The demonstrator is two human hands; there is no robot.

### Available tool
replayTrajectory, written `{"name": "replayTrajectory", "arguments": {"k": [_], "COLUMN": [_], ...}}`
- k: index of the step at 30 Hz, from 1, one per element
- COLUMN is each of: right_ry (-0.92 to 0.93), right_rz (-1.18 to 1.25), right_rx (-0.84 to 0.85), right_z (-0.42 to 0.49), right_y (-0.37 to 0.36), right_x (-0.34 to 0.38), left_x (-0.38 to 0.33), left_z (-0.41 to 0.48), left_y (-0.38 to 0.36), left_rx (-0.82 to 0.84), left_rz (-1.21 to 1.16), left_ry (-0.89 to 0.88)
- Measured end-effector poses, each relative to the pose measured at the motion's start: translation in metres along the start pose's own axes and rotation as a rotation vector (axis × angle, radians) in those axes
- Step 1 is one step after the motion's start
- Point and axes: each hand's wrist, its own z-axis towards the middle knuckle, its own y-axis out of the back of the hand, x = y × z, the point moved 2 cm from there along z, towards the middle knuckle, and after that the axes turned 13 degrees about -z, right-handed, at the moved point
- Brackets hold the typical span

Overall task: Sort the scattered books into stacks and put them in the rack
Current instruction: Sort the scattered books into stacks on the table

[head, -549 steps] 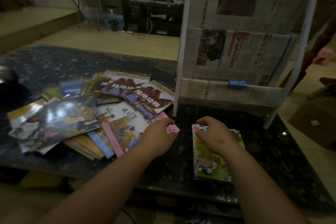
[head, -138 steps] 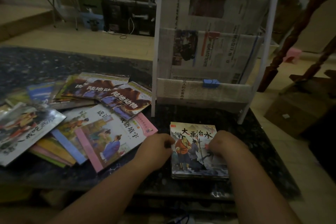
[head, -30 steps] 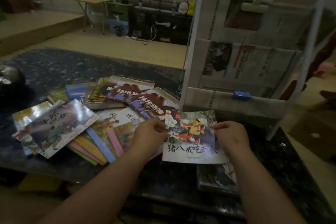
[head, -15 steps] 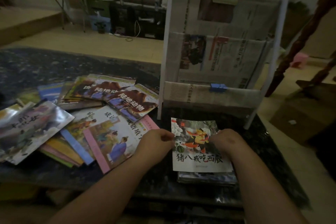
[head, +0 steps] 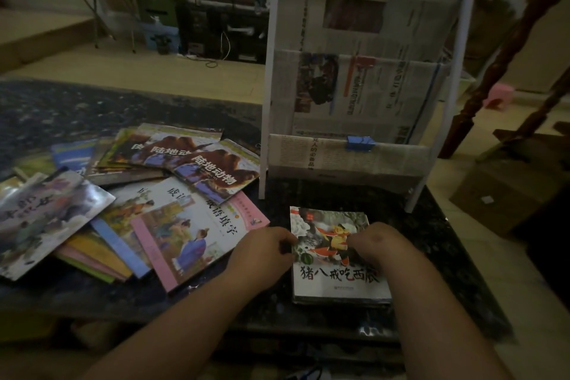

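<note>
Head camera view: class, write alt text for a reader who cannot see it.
The left hand and right hand hold a picture book atop a small stack on a dark table. A newspaper-lined rack stands behind; more books lie scattered to the left.

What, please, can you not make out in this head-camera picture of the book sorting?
- Head view: covers in the stack are hidden by the top book; only edges show.
- Head view: fingers of left hand and right hand curl under the hands' backs; grip unclear.
- Head view: rack contents, hidden by newspaper lining.
- Head view: scattered books, cut off by the left edge.
</note>
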Motion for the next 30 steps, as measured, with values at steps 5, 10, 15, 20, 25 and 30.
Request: {"name": "replayTrajectory", "arguments": {"k": [5,10,15,20,25,30], "right_ry": [0.083,0.134,0.12,0.098,0.341,0.541], "right_rz": [-0.004,-0.077,-0.098,-0.089,0.003,0.07], "right_rx": [0.018,0.019,0.028,-0.043,-0.164,-0.222], "right_z": [-0.041,-0.046,-0.042,-0.037,-0.043,-0.056], "right_y": [0.017,0.019,0.018,0.015,0.017,0.007], "right_x": [0.011,0.015,0.016,0.018,0.039,0.073], "left_x": [0.001,0.004,0.005,0.006,0.014,0.028], "left_z": [0.0,-0.001,-0.001,-0.001,0.003,0.003], "left_y": [-0.002,-0.005,-0.005,-0.003,0.013,0.044], "left_rx": [0.007,0.044,0.044,0.049,-0.016,-0.123], "left_rz": [0.002,-0.016,-0.006,-0.026,-0.013,-0.016], "left_ry": [0.005,0.001,-0.011,-0.01,0.038,0.078]}}
